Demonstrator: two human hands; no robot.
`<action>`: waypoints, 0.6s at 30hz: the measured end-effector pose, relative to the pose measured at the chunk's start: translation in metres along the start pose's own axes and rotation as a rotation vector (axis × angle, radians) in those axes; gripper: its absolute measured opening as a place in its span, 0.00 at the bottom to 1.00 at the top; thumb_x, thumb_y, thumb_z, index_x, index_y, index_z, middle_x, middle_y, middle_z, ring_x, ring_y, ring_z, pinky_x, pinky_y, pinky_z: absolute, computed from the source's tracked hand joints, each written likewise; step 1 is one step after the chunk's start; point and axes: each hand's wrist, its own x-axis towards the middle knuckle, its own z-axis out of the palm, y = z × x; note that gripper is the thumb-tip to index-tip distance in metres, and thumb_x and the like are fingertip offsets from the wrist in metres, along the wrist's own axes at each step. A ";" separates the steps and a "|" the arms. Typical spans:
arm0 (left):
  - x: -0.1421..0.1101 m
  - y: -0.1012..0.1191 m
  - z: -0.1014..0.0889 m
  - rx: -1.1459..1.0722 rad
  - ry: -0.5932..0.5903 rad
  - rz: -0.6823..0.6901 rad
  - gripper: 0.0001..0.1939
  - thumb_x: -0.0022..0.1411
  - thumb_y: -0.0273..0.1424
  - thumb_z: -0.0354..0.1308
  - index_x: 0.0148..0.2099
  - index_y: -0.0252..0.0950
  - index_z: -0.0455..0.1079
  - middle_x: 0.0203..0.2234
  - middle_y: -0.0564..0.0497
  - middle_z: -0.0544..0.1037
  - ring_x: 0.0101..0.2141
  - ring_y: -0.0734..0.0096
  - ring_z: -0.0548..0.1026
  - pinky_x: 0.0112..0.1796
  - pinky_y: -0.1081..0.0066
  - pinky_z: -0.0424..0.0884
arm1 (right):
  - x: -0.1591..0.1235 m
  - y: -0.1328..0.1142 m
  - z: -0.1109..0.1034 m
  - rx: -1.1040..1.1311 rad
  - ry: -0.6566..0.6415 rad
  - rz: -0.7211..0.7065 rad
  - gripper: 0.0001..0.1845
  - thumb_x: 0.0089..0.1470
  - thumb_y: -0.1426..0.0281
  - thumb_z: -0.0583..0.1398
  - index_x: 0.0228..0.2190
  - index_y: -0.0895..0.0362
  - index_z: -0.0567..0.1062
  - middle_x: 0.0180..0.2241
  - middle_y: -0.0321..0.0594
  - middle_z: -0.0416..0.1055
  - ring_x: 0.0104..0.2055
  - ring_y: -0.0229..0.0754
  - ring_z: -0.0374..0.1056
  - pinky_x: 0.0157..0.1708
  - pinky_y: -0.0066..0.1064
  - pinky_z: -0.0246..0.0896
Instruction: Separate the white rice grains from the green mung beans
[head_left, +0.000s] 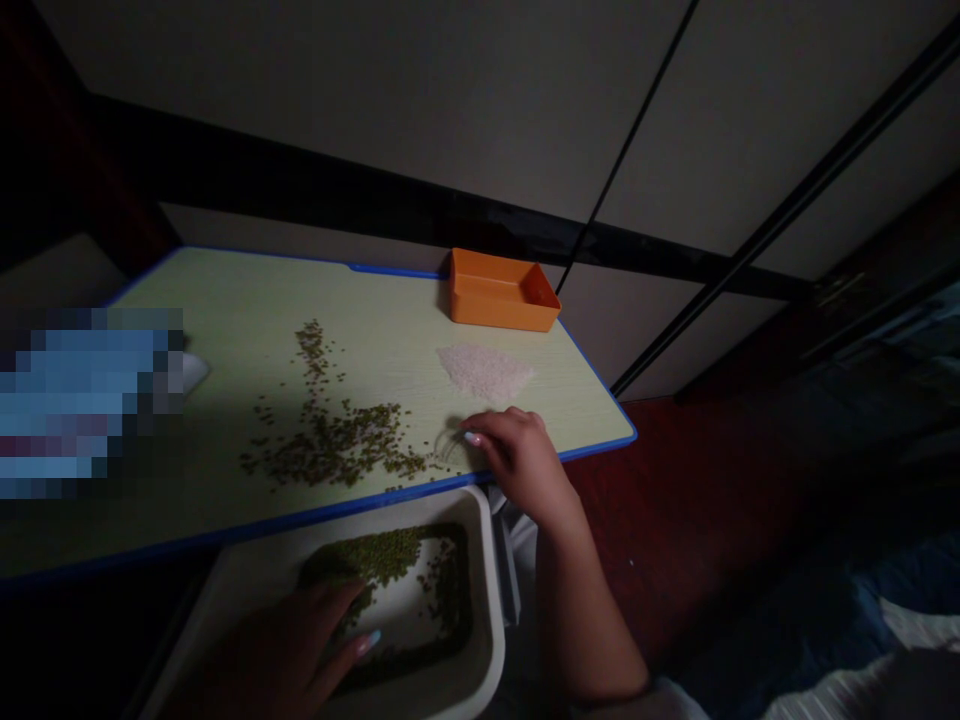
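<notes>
Green beans lie scattered on the worktop, just left of the right grip, whose thumb and forefinger are drawn close at the edge of the spread; whether they pinch a bean, I cannot tell. A pale grain heap sits just beyond that grip, with an orange box behind it. Below the worktop's near edge, the left grip, thumb and finger spread, is in a white tub holding more beans.
</notes>
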 end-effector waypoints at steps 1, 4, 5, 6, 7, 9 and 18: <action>0.000 -0.001 0.000 0.000 0.005 -0.001 0.25 0.69 0.50 0.58 0.58 0.48 0.88 0.53 0.45 0.94 0.53 0.42 0.92 0.52 0.53 0.90 | -0.001 0.001 0.000 0.007 -0.002 -0.007 0.15 0.73 0.75 0.64 0.50 0.47 0.89 0.51 0.42 0.91 0.52 0.52 0.81 0.56 0.45 0.64; -0.001 -0.001 0.001 0.003 0.010 -0.003 0.26 0.70 0.51 0.58 0.59 0.47 0.88 0.54 0.45 0.94 0.54 0.43 0.92 0.54 0.54 0.89 | -0.001 0.002 -0.001 0.015 0.018 -0.012 0.15 0.73 0.76 0.64 0.50 0.48 0.89 0.51 0.41 0.91 0.52 0.51 0.81 0.56 0.45 0.64; -0.001 -0.001 0.000 0.001 0.012 -0.001 0.26 0.70 0.51 0.58 0.59 0.47 0.88 0.55 0.45 0.94 0.54 0.43 0.92 0.54 0.55 0.89 | -0.001 0.002 -0.001 0.011 0.027 -0.008 0.15 0.73 0.76 0.64 0.50 0.48 0.89 0.52 0.42 0.91 0.52 0.52 0.81 0.56 0.45 0.64; -0.002 0.000 0.000 0.001 0.013 0.002 0.26 0.70 0.51 0.58 0.60 0.47 0.88 0.55 0.44 0.94 0.54 0.43 0.92 0.54 0.55 0.89 | 0.000 0.002 -0.001 0.005 0.031 -0.003 0.15 0.74 0.76 0.64 0.50 0.48 0.89 0.52 0.42 0.91 0.53 0.52 0.81 0.56 0.46 0.64; -0.002 0.000 0.000 0.003 0.015 0.003 0.26 0.70 0.50 0.58 0.59 0.48 0.88 0.55 0.45 0.94 0.54 0.43 0.92 0.54 0.54 0.89 | 0.000 0.002 -0.001 -0.003 0.028 0.001 0.15 0.74 0.76 0.64 0.50 0.49 0.89 0.52 0.43 0.90 0.53 0.52 0.81 0.56 0.46 0.64; -0.002 -0.001 -0.001 0.014 0.020 0.006 0.26 0.70 0.50 0.58 0.59 0.48 0.88 0.55 0.45 0.94 0.54 0.43 0.92 0.53 0.54 0.89 | 0.002 0.000 0.000 -0.017 0.012 0.006 0.15 0.73 0.76 0.64 0.51 0.49 0.89 0.52 0.43 0.90 0.53 0.53 0.81 0.56 0.46 0.64; -0.002 0.001 0.002 0.041 0.020 0.004 0.26 0.70 0.50 0.59 0.60 0.47 0.88 0.57 0.45 0.93 0.57 0.42 0.91 0.56 0.54 0.88 | -0.003 -0.006 -0.003 0.015 -0.048 -0.010 0.14 0.74 0.74 0.65 0.50 0.47 0.89 0.52 0.41 0.91 0.54 0.51 0.81 0.58 0.45 0.64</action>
